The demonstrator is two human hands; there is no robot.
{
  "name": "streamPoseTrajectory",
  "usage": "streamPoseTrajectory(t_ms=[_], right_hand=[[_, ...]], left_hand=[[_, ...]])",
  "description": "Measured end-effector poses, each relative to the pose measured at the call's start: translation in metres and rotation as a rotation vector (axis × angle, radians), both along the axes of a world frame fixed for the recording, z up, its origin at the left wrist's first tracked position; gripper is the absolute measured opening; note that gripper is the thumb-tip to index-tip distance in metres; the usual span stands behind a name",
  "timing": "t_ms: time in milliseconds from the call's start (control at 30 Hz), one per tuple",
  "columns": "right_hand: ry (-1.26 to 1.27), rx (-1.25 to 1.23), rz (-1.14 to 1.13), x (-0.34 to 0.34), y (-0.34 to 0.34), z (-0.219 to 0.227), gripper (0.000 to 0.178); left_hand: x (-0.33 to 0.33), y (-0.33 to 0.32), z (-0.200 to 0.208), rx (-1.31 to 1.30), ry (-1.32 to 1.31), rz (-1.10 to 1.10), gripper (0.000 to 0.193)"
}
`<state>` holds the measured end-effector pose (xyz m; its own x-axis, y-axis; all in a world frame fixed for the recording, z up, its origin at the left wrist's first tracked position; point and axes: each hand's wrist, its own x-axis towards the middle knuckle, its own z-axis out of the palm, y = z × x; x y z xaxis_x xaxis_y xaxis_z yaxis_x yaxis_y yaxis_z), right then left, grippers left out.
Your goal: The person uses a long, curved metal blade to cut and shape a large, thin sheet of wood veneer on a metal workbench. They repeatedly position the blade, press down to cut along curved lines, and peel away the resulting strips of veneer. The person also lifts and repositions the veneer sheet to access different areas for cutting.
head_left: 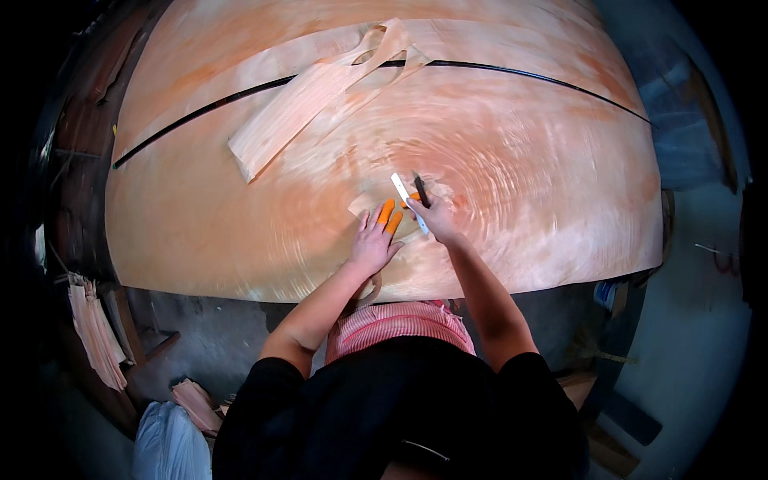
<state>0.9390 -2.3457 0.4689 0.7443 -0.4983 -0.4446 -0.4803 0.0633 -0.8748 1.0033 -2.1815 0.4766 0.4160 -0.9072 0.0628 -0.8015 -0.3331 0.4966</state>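
Note:
My left hand (374, 244) lies flat on a large sheet of wood veneer (184, 216), fingers stretched forward, orange covers on two of them. Just ahead of its fingertips is a small pale veneer piece (362, 205). Close by on the right, my right hand (438, 220) is closed around a white flat strip-shaped tool (401, 189) and a short dark stick-like tool (421, 186), both tilted. An orange cover shows on a finger of this hand too. The lower ends of the tools are partly hidden by the fingers.
A long thin black rod (204, 110) stretches across the sheet beyond my hands. A torn veneer strip (296, 112) lies over it. Veneer scraps (96, 332) hang at the left, and a pale sack (172, 440) stands at the lower left. The sheet's near edge is at my waist.

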Motion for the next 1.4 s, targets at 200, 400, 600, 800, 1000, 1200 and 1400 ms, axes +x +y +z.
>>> streamPoseTrajectory(t_ms=[200, 400, 600, 800, 1000, 1200, 1400], right_hand=[[0.175, -0.098, 0.068, 0.025, 0.005, -0.015, 0.018], [0.166, -0.097, 0.093, 0.028, 0.006, -0.008, 0.018], [0.42, -0.508, 0.526, 0.039, -0.039, 0.009, 0.022], [0.446, -0.061, 0.414, -0.022, -0.025, 0.011, 0.029], [0.277, 0.116, 0.031, -0.055, 0.038, -0.02, 0.027], [0.341, 0.135, -0.061, -0.068, 0.057, 0.002, 0.026], [0.344, -0.13, 0.281, -0.092, 0.03, -0.018, 0.023]], left_hand=[[0.005, -0.002, -0.01, -0.126, 0.08, 0.2, 0.05], [0.033, -0.027, -0.014, 0.168, -0.13, 0.12, 0.024], [0.024, -0.036, -0.019, 0.215, -0.119, 0.181, 0.022], [0.033, -0.022, -0.039, 0.079, -0.118, 0.144, 0.032], [-0.014, 0.019, -0.004, -0.086, 0.027, -0.162, 0.049], [-0.035, 0.023, -0.006, 0.158, -0.01, -0.157, 0.068], [-0.035, 0.022, -0.005, 0.162, -0.052, -0.156, 0.071]])
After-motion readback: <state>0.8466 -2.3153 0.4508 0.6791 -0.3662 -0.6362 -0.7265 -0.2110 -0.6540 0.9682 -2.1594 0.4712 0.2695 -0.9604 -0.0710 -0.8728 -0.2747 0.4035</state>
